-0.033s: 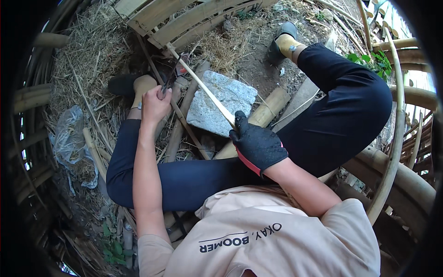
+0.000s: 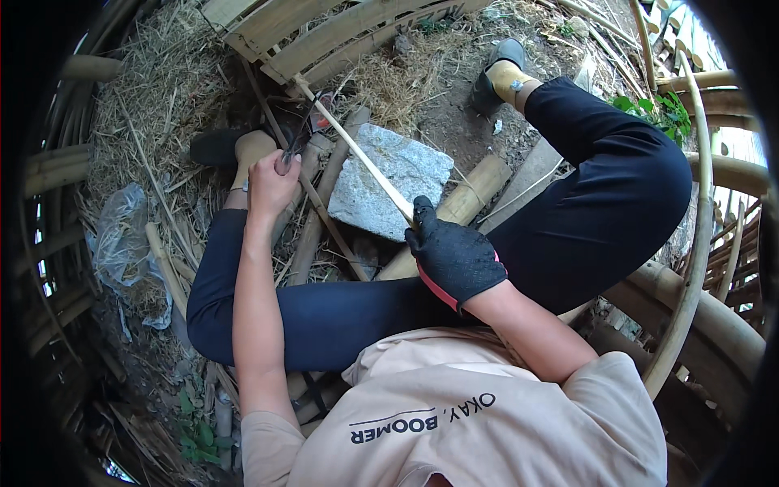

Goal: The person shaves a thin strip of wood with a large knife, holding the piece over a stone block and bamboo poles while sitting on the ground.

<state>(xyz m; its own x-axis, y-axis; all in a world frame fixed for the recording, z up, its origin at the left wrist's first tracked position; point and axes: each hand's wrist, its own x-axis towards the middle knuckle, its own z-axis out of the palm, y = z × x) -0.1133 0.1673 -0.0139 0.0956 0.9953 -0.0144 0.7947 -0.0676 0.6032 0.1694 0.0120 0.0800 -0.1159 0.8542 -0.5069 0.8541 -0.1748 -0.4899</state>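
Observation:
My bare left hand (image 2: 272, 180) is closed around the handle of a dark blade-like tool (image 2: 297, 144); its exact kind is hard to make out. My right hand (image 2: 456, 256), in a black glove with a pink edge, grips the near end of a pale, slim bamboo strip (image 2: 361, 156). The strip slants away to the upper left, passing above a rough grey stone block (image 2: 388, 180). Its far end lies by a slatted wooden crate (image 2: 324, 50), close to the tool's tip.
Bamboo poles (image 2: 475, 195) and sticks lie around the block, between my spread legs. Dry straw (image 2: 158, 105) covers the ground on the left, with a crumpled clear plastic bag (image 2: 122, 235). A curved bamboo pole (image 2: 698, 235) rises on the right.

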